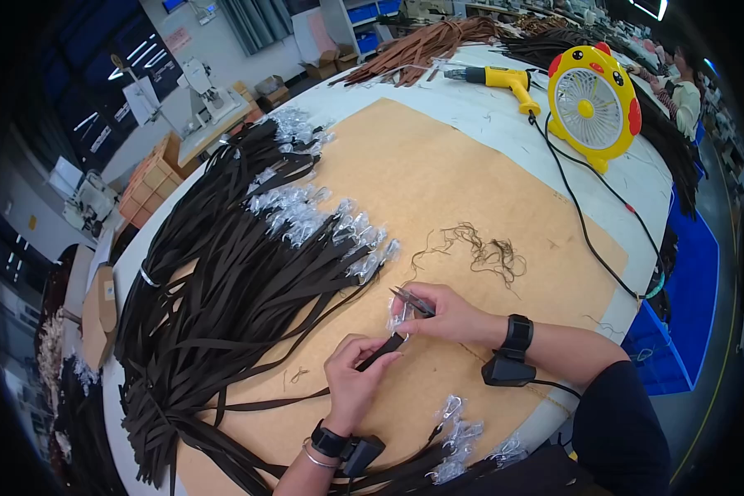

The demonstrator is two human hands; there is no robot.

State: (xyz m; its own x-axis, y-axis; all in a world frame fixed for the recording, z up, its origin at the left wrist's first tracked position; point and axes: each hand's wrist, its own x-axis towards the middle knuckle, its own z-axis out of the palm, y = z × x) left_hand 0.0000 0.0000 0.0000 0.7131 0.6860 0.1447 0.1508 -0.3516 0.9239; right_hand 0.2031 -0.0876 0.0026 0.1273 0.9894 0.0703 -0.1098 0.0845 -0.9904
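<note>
Near the middle of the work surface, my left hand pinches a black strap close to its end. The rest of that strap trails left into a large pile of black straps. A metal clasp in clear plastic wrap is on the strap's end, at the fingers of my right hand. Dark thread snips are held in that same hand, tips pointing left over the clasp. My right fingertips also touch the strap's end by the clasp. Several wrapped clasps edge the pile.
Loose thread clippings lie on the brown sheet. Beyond stand a yellow fan and a yellow heat gun, their cords running down the right side. More wrapped clasps lie nearest me. A blue bin adjoins the table; brown straps lie far back.
</note>
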